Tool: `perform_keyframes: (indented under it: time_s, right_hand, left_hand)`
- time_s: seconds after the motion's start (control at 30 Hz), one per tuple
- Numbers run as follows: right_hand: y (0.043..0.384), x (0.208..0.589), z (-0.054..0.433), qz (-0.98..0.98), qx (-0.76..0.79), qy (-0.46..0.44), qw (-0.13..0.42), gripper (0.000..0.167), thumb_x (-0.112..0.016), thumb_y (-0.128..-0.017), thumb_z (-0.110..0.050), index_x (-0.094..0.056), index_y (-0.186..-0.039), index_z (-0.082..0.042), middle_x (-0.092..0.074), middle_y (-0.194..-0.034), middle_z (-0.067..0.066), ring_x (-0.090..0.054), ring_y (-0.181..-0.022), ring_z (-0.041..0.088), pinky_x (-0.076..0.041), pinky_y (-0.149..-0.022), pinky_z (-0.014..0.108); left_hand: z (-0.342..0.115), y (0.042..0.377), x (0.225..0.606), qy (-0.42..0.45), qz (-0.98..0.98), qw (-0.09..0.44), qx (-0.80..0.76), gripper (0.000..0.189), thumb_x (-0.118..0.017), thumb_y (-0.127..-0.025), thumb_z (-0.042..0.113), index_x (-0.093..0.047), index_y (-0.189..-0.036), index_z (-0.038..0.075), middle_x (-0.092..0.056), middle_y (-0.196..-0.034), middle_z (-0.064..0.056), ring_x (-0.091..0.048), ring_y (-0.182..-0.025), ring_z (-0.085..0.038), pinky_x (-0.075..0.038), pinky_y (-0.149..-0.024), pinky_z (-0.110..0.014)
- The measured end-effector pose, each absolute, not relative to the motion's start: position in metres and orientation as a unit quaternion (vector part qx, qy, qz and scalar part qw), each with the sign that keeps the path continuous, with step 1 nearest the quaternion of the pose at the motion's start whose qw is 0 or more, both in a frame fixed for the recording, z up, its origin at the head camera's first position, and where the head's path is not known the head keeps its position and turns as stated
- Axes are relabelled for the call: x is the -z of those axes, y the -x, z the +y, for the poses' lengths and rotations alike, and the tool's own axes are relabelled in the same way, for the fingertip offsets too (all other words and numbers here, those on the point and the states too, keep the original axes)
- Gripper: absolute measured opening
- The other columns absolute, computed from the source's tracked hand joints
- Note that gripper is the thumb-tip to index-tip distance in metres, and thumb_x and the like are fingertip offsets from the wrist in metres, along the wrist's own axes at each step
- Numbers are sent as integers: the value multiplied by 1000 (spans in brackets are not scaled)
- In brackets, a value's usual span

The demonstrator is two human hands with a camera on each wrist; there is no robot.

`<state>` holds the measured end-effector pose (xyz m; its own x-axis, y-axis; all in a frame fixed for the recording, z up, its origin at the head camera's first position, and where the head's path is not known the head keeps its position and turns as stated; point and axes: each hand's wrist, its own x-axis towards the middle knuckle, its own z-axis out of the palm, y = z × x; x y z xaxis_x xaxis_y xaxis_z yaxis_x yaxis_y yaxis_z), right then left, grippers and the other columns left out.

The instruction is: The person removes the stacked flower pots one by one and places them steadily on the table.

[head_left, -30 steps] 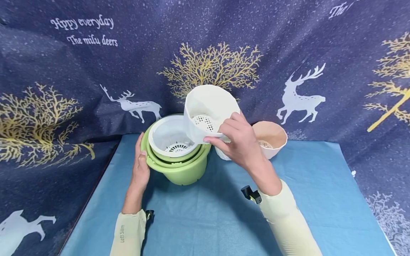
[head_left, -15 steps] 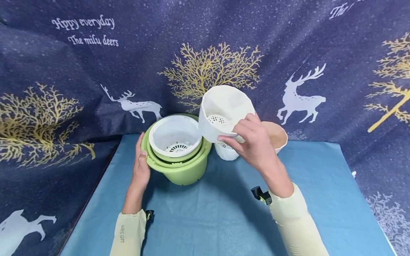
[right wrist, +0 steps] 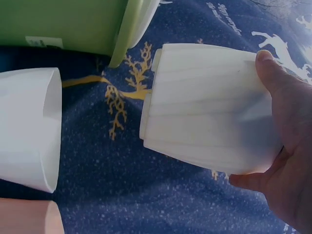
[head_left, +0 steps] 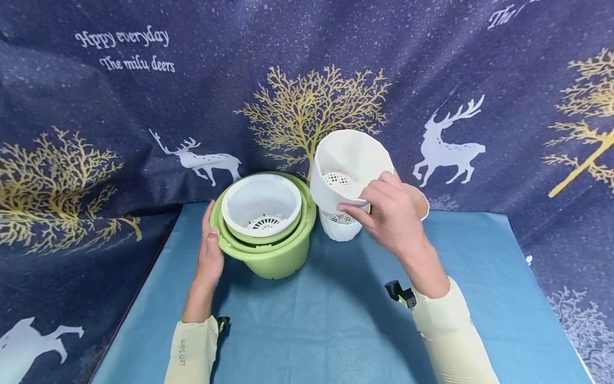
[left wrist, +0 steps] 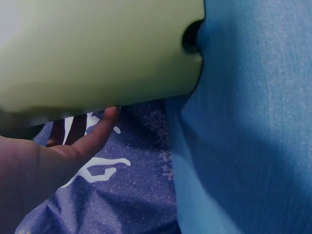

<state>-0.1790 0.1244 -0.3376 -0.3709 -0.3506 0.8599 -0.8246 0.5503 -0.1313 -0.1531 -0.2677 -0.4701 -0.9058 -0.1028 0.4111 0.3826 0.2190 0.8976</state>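
Observation:
In the head view, my right hand (head_left: 390,213) pinches the near rim of a white flower pot (head_left: 326,181), thumb outside, and holds it tilted in the air, its perforated bottom showing inside. Below and behind it, a second, smaller-looking white pot (head_left: 341,231) stands on the table, partly hidden. My left hand (head_left: 210,256) rests along the left side of a large green pot (head_left: 278,261), fingers fairly straight against its outside. Nested in that pot are a smaller green pot and a white slotted pot (head_left: 261,192). In the left wrist view, a fingertip touches the green wall (left wrist: 107,63).
A pinkish pot (head_left: 418,200) stands behind my right hand, mostly covered by it. All stand at the back of a table with a blue cloth (head_left: 307,330), against a dark blue hanging (head_left: 307,32) printed with deer and trees.
My right hand has carried the white pot rightward, away from over the nested green pots to in front of the second white pot. My left hand and the green pot have stayed put.

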Motion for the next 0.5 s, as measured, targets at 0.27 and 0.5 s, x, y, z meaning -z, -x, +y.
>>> perform_keyframes:
  time_s: [0.27, 0.5]
  right_hand:
    - [179, 343, 137, -786, -269, -349, 434, 53, -73, -97, -50, -59, -67, -9, -44, -59, 2, -43, -67, 26, -39, -65, 45]
    - [179, 349, 147, -783, -292, -346, 426, 44, -73, -99, -49, -77, -83, -7, -67, -69, 7, -51, -73, 31, -42, -72, 48]
  left_hand:
    - [-268, 152, 469, 87, -759, 196, 614, 57, -24, -114, 20, -18, -171, 15, -17, -176, -10, -19, -158, -21, -19, -122, -19]
    - [-268, 153, 471, 89, -756, 191, 619, 57, -23, -114, 19, -18, -171, 16, -17, -176, -8, -18, -159, -20, -19, -122, -18]
